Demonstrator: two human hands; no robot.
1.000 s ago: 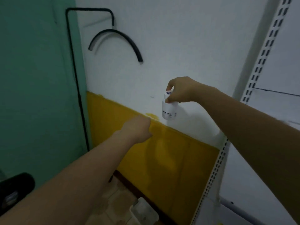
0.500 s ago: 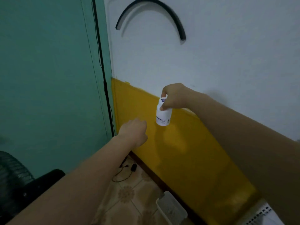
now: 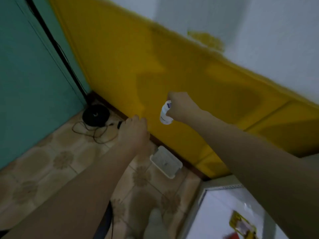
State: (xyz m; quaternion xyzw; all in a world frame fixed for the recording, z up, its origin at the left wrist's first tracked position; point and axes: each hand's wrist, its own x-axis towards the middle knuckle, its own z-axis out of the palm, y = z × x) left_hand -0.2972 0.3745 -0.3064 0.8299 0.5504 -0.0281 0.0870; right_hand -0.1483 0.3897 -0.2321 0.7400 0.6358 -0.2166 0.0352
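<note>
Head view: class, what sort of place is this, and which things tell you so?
Probably a small shop or storeroom corner: a tiled floor, a yellow-and-white wall, and a white shelf with a packet. The right hand holds a bottle.
</note>
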